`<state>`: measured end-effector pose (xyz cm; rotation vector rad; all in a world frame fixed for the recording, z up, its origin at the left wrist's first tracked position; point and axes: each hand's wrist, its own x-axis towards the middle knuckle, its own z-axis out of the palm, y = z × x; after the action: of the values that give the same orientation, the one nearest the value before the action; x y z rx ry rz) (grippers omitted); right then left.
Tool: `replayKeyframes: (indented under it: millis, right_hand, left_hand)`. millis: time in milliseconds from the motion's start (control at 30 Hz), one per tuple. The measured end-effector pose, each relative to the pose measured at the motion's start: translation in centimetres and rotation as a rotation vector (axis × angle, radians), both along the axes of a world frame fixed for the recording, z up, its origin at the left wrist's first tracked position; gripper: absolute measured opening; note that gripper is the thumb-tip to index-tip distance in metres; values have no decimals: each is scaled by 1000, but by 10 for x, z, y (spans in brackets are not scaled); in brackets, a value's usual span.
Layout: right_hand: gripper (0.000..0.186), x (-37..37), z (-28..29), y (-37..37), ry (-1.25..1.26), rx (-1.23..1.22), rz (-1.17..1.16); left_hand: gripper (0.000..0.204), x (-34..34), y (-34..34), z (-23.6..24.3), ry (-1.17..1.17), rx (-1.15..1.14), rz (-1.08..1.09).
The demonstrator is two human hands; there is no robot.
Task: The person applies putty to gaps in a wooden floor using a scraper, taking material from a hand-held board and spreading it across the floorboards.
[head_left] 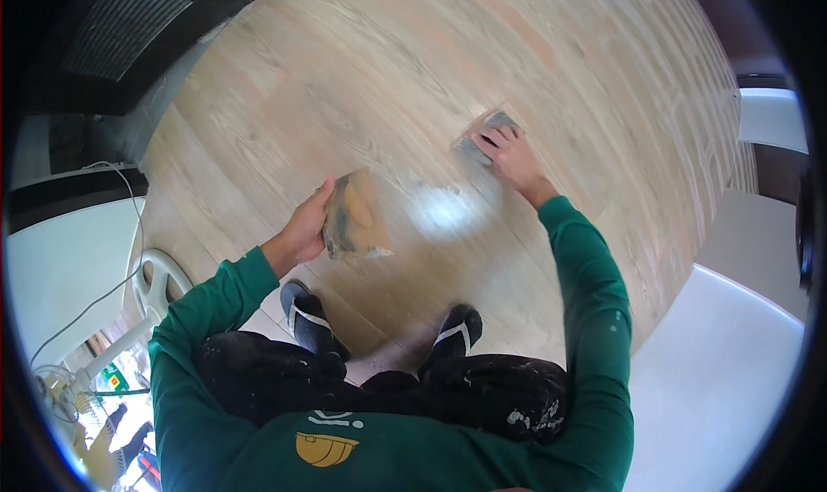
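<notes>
My left hand (301,231) is closed around the left edge of a flat, roughly rectangular plate (360,214), brownish with dark grey smears and a ragged lower edge. It is held over the floor, in front of my left foot. Farther out and to the right, my right hand (514,163) is closed over a flat grey rectangular block (497,123) on the wood-patterned floor (413,78). My fingers hide part of the block, so its exact kind is unclear. Pinkish-brown smears colour the planks around both hands.
My feet, in dark flip-flops (312,318) with pale straps, stand on the near planks. A dark ribbed panel (125,27) is at the far left. At the left stand a white wheel-shaped part (159,277) and a thin cable (140,225). A white surface (724,389) borders the right.
</notes>
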<state>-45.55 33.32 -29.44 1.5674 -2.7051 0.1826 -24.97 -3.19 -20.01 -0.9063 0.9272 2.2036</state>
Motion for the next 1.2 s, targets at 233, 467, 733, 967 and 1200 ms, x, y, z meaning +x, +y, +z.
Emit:
replayKeyframes:
  millis: [233, 467, 733, 967, 1200]
  right_hand:
    - [58, 23, -7, 26, -69, -9, -60]
    - [54, 101, 94, -29, -256, -628, -98]
    - [46, 151, 137, -71, -174, -763, 203]
    - [61, 84, 59, -29, -64, -199, -187]
    - [35, -7, 0, -14, -116, 135, -749]
  left_hand:
    - [60, -7, 8, 15, 59, -31, 40]
    - [61, -16, 19, 25, 60, 86, -13]
    - [60, -35, 48, 68, 140, 191, -40]
    - [58, -29, 29, 68, 212, 62, 39]
    - [56, -31, 15, 66, 183, 84, 89]
